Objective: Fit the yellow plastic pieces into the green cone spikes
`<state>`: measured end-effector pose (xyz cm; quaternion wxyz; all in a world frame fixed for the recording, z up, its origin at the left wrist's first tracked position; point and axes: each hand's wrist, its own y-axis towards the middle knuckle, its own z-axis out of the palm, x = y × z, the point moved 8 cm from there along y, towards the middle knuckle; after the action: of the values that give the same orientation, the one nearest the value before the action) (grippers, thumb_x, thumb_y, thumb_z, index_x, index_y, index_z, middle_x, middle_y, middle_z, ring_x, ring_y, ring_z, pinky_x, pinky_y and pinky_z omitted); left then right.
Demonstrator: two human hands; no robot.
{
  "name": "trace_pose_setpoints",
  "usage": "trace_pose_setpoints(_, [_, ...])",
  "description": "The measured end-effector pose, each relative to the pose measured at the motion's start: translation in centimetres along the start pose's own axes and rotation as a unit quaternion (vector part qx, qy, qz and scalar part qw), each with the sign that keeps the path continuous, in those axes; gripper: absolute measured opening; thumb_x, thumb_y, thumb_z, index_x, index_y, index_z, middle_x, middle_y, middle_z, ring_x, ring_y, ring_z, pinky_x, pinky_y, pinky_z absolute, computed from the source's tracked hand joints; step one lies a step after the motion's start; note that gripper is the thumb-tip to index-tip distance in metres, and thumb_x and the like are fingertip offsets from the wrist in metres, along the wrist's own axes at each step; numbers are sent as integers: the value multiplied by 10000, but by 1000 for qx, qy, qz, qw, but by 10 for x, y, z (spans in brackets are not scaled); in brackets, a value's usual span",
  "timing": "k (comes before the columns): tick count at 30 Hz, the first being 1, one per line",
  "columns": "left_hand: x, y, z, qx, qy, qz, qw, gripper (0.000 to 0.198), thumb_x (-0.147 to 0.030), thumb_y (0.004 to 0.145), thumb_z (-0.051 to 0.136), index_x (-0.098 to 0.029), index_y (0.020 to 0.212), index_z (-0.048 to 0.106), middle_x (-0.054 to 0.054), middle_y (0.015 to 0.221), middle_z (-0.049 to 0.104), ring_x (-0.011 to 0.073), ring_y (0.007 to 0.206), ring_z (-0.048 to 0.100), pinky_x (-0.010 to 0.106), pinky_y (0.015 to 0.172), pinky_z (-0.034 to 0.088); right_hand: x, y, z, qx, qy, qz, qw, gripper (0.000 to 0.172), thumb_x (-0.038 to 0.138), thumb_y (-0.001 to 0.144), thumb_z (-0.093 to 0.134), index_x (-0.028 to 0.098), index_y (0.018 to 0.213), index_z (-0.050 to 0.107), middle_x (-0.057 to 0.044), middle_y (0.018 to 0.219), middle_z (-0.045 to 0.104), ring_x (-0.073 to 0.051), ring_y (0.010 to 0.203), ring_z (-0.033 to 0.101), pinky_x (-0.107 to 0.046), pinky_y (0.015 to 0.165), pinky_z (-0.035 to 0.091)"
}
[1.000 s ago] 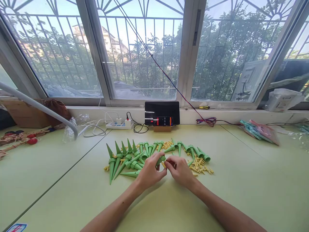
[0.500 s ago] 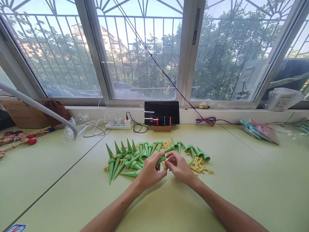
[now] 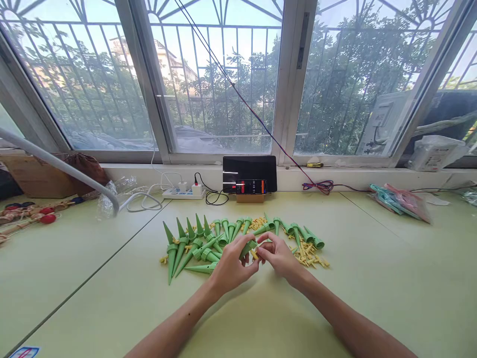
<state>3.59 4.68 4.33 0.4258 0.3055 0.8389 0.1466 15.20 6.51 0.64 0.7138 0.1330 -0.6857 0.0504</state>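
While left hand (image 3: 234, 264) holds one cone (image 3: 249, 246) | right hand (image 3: 278, 259): one peg (image 3: 254, 254)

The left hand (image 3: 235, 262) is curled in a grip, its index finger (image 3: 245, 239) arched above and its thumb (image 3: 249, 271) stretched out below, toward the fingers of the other hand. Opposite those fingertips, the right hand (image 3: 280, 259) is bent in a pinch, its thumb (image 3: 265, 254) lying below the index finger (image 3: 267, 235). The backs of both hands show. Behind the fingers, the wrists sit farther apart. The bare left forearm (image 3: 179, 313), with a small dark spot, and the bare right forearm (image 3: 343, 311) spread away from the fingers toward the body.
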Motion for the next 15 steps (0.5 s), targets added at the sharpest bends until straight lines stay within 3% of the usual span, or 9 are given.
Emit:
trace_pose_setpoints(7, [1, 0, 1, -2, 0, 6, 1000, 347, -165, 762, 597, -226, 1100, 552, 2, 907, 620, 78, 581, 559, 212, 574, 491, -3, 2, -1, -1, -23, -5, 1000, 281, 388, 797, 665, 193, 917, 503, 20, 642, 631, -149, 603, 593, -287, 613, 458])
trace_pose_setpoints(12, [8, 0, -1, -13, 10, -13, 1000, 440, -136, 747, 590, -223, 1176, 540, 22, 1001, 637, 73, 589, 569, 207, 571, 502, 5, 0, -5, -41, -145, -65, 986, 176, 339, 841, 628, 186, 867, 547, -20, 732, 643, -166, 678, 616, -276, 601, 464])
trace_pose_setpoints(15, [11, 0, -2, -13, 19, -21, 1000, 471, -124, 746, 584, -224, 1203, 533, 29, 1044, 636, 75, 597, 571, 215, 587, 511, 15, -5, 0, -35, -206, -102, 973, 126, 304, 875, 586, 183, 842, 583, -34, 782, 657, -164, 710, 618, -269, 617, 464])
